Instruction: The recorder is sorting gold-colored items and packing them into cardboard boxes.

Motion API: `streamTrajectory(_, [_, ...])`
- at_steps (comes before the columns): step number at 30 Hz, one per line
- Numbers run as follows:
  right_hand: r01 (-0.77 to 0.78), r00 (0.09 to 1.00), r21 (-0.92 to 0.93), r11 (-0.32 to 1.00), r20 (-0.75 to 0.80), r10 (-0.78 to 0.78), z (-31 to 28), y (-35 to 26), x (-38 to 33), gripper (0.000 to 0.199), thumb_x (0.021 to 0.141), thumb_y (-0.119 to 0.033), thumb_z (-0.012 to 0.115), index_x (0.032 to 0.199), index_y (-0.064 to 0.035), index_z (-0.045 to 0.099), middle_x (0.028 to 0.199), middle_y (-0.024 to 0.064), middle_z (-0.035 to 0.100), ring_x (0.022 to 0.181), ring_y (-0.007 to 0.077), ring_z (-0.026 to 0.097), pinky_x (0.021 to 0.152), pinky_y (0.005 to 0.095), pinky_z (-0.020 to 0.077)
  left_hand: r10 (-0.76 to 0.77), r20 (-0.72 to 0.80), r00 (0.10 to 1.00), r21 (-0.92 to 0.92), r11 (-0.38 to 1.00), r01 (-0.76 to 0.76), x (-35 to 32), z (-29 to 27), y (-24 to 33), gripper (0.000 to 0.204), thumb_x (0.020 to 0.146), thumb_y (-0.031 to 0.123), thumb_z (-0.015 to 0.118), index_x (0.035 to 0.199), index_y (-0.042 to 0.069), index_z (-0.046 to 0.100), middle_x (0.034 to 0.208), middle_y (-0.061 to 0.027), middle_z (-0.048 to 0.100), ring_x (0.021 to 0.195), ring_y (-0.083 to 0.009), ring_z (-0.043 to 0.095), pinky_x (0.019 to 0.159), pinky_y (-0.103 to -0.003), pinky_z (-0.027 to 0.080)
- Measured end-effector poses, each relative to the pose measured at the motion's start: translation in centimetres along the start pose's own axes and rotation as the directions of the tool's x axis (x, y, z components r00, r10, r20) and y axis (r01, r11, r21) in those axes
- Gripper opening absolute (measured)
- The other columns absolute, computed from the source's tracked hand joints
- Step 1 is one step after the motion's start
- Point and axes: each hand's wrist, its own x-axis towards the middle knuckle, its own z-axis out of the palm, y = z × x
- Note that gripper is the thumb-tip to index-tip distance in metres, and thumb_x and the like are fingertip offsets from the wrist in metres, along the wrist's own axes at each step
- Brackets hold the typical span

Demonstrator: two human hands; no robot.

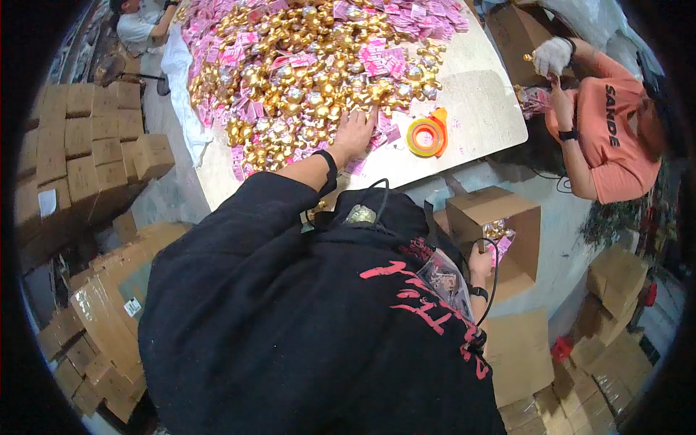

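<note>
A big heap of shiny gold trinkets point(312, 80) with pink printed cards covers much of the pale table point(478, 94). My left hand point(353, 136) lies on the heap's near edge, fingers stretched out and apart, touching gold pieces. Low on my right, my right hand point(479, 262) reaches to the mouth of an open cardboard carton point(518, 268). Its fingers are closed on a small bunch of gold trinkets with pink cards point(500, 243), held at the opening; part of that grip is hidden. A roll of tape in an orange and yellow dispenser point(427, 135) rests right of the heap.
Across the table's right side, a co-worker in an orange shirt point(612, 130) handles a gold piece with a gloved hand. Another person point(138, 25) is at the far left. Stacked cartons point(87, 145) stand on the left, more cartons point(616, 290) at the right. White cloth point(185, 94) hangs over the table's left edge.
</note>
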Motion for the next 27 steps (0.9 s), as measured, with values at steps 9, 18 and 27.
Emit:
streamTrajectory(9, [0.053,0.995,0.117,0.992,0.074,-0.062,-2.1,0.8,0.6,0.045,0.088,-0.038,0.065,0.115,-0.0023,0.066,0.11,0.0233,0.068,0.107,0.039,0.064,0.091,0.046,0.0494,-0.146,-0.035,0.989,-0.623,0.776,0.093,3.8,-7.5,-5.6,0.026,0.085,0.021,0.067,0.106,0.009,0.075,0.094,-0.0124,0.073,0.085,-0.0295,0.069,0.078,-0.037,0.054])
streamTrajectory(18, [0.168,0.964,0.259,0.951,0.158,-0.214,-4.9,1.3,3.8,0.039,0.09,-0.034,0.068,0.108,0.0008,0.065,0.089,0.0176,0.069,0.081,0.0279,0.065,0.074,0.0389,0.0497,-0.263,-0.374,0.889,-0.927,0.149,-0.345,2.9,-22.7,-4.6,0.019,0.095,0.013,0.065,0.104,-0.001,0.073,0.094,-0.0065,0.074,0.08,-0.0084,0.066,0.073,-0.023,0.053])
streamTrajectory(27, [0.426,0.848,0.586,0.69,0.007,-0.53,-22.6,-20.0,-1.6,0.035,0.094,-0.017,0.067,0.125,-0.002,0.057,0.109,0.0114,0.066,0.099,0.0144,0.063,0.087,0.0283,0.051,-0.048,-0.304,0.951,-0.843,-0.452,-0.292,2.5,-30.8,2.3,0.026,0.094,0.001,0.05,0.117,-0.001,0.062,0.108,-0.0102,0.069,0.095,-0.0181,0.067,0.081,-0.034,0.054])
